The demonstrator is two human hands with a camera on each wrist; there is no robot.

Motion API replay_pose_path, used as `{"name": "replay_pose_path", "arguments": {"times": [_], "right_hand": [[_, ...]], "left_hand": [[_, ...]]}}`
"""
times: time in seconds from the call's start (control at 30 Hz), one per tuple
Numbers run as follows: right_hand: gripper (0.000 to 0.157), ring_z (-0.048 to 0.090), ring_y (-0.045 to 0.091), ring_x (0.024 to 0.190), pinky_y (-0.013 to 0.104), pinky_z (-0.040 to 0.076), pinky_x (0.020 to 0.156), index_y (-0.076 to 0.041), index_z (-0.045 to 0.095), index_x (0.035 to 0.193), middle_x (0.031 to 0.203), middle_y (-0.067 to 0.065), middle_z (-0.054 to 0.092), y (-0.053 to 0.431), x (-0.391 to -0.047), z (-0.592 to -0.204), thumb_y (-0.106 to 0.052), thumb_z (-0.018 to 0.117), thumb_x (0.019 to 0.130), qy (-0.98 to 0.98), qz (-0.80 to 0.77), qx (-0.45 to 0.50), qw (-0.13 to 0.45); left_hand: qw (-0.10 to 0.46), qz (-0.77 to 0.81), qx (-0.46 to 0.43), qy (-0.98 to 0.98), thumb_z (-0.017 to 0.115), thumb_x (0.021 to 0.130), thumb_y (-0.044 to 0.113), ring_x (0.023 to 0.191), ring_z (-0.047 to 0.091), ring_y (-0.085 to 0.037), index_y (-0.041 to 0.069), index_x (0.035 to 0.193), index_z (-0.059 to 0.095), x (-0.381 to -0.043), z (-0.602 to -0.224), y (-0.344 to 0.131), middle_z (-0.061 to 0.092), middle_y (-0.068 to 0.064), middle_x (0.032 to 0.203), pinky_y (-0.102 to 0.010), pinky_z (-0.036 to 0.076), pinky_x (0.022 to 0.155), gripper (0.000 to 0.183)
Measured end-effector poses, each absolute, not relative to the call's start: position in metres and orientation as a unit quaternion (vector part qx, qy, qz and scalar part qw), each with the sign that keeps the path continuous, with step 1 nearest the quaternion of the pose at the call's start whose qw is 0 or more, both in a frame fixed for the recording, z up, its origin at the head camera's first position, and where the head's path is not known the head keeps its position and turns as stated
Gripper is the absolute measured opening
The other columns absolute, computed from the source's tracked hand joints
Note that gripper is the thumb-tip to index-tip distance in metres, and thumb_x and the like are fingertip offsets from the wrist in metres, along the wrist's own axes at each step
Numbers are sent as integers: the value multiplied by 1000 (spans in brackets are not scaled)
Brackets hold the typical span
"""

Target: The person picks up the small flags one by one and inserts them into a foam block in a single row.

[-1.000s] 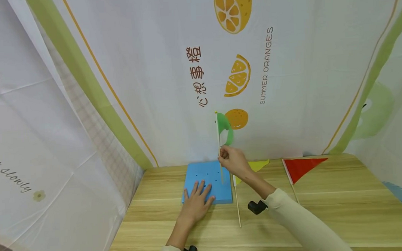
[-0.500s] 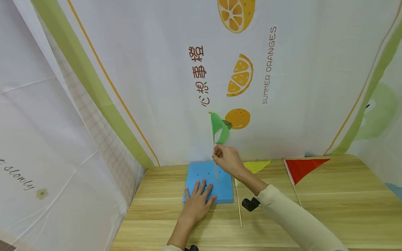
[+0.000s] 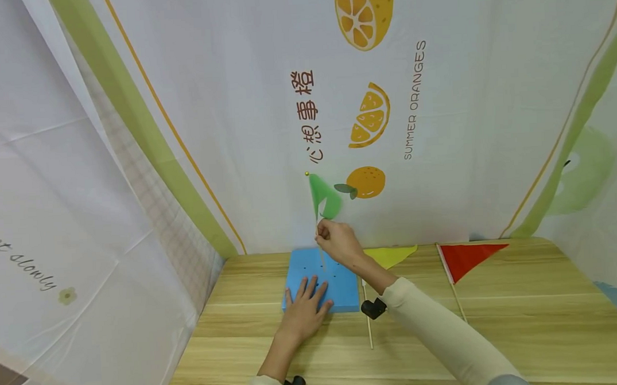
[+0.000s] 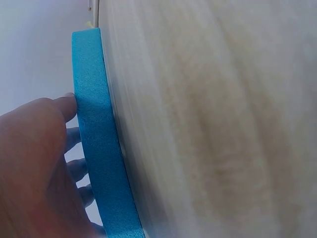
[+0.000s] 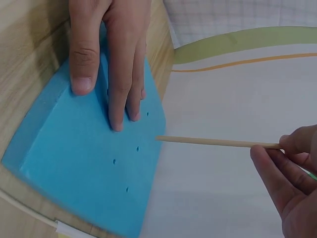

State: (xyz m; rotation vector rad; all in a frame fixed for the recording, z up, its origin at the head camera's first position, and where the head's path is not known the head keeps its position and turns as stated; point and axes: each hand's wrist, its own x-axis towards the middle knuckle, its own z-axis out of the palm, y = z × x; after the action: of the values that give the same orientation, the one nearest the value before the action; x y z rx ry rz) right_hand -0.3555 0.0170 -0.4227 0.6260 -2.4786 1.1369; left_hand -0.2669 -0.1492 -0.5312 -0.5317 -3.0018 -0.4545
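A blue foam block (image 3: 346,297) with several small holes in its top lies on the table. My left hand (image 3: 303,313) rests flat on its near part, fingers spread. Above the block, my right hand (image 3: 340,243) pinches the thin wooden stick of a green flag (image 3: 325,200). The flag stands roughly upright, its gold tip at the top. In the right wrist view, the stick's (image 5: 213,142) bare lower end points at the block and appears apart from the surface, near the holes. The left wrist view shows the left thumb (image 4: 66,106) against the block's upper edge.
Right of the block, a yellow flag (image 3: 391,256) lies on the wooden table (image 3: 551,302), partly behind the right forearm. Farther right lies a red flag (image 3: 469,260) on its stick. A white printed curtain (image 3: 232,104) stands behind the table.
My right hand has moved left over the block with the green flag, whose stick now leans slightly, its top to the left. The left hand keeps its place on the block.
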Motion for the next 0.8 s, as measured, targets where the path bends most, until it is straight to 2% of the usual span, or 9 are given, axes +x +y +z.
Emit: {"name": "replay_pose_path", "arguments": {"times": [0.53, 0.8], "right_hand": [[5, 73, 18, 80, 31, 59, 70, -10, 71, 98, 90, 4, 77, -5, -363, -429, -12, 74, 102, -877, 383, 237, 170], [4, 76, 21, 87, 33, 62, 74, -9, 71, 99, 95, 6, 79, -16, -367, -433, -11, 73, 102, -873, 391, 242, 162]], "left_hand": [[30, -151, -173, -973, 49, 112, 48, 163, 25, -44, 20, 164, 45, -269, -531, -150, 32, -14, 175, -82, 15, 123, 59], [32, -141, -175, -974, 48, 112, 50, 163, 26, -43, 20, 164, 46, -271, -533, -149, 33, -14, 175, -82, 17, 122, 60]]}}
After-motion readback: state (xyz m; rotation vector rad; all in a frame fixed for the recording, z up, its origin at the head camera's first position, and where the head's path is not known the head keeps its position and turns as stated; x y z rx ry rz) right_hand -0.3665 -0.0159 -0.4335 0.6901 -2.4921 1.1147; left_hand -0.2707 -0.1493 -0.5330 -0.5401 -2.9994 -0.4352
